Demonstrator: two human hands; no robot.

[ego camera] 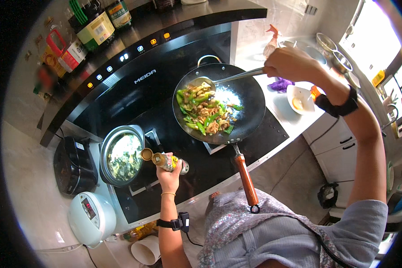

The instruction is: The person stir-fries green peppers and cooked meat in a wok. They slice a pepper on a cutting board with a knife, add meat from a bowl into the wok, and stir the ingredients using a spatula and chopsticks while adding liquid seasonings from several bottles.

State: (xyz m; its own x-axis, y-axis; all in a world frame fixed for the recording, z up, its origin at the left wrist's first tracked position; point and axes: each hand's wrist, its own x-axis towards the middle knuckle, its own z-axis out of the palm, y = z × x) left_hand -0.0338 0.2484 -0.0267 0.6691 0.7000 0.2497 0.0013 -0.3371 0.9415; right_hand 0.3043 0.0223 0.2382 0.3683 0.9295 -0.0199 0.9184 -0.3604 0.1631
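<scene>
My right hand (286, 65) grips the handle of a metal ladle (236, 75). The ladle's bowl rests in the food at the left side of a black wok (251, 100). Green pepper pieces and browned meat (207, 112) lie in that half of the wok. My left hand (169, 177) is closed around a small seasoning bottle (171, 162), tilted over the cooktop, its brown flip cap (146, 154) hanging open. Left of the bottle sits a pot (104, 159) of pale soup with dark greens (124, 157). The wok's wooden handle (246, 181) points toward my body.
A pale rice cooker (92, 217) and a black appliance (74, 167) stand left of the cooktop (147, 117). On the right counter are a white bowl (301, 100), a purple cloth (281, 84) and several metal bowls. Bottles and jars (95, 30) line the shelf above.
</scene>
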